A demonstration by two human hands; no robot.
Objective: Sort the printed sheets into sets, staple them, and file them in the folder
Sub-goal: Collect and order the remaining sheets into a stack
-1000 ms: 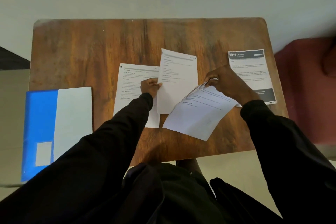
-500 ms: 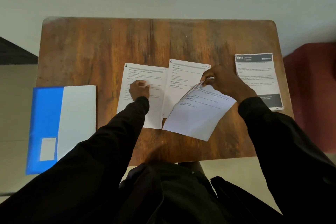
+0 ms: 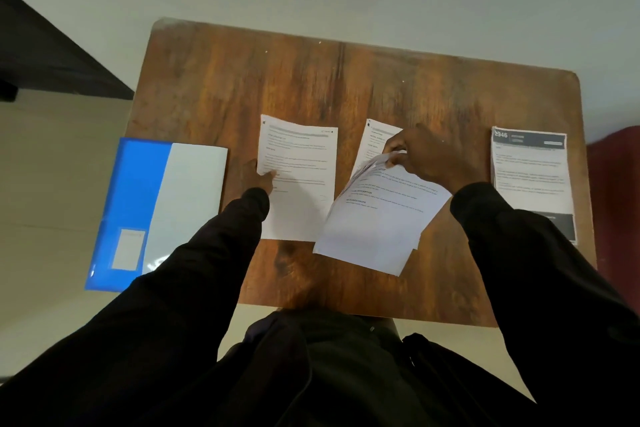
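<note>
My right hand [image 3: 426,156] grips the top edge of a tilted stack of printed sheets [image 3: 377,222] above the table's middle. A second printed sheet [image 3: 372,146] lies flat behind that stack, partly hidden by it. My left hand [image 3: 259,178] pinches the left edge of another printed sheet [image 3: 301,184], which lies flat to the left. A pile with a dark header and footer [image 3: 531,180] sits at the table's right edge. The blue and white folder [image 3: 156,211] lies shut, overhanging the table's left edge.
The wooden table [image 3: 346,87] is bare across its far half. A dark red seat [image 3: 616,184] stands at the right, and a dark piece of furniture [image 3: 52,59] at the upper left. My dark sleeves cover the near edge.
My left hand let go of the sheet it held up; that sheet now lies flat behind the stack. The hand moved left and took the left sheet's edge. The view shifted left.
</note>
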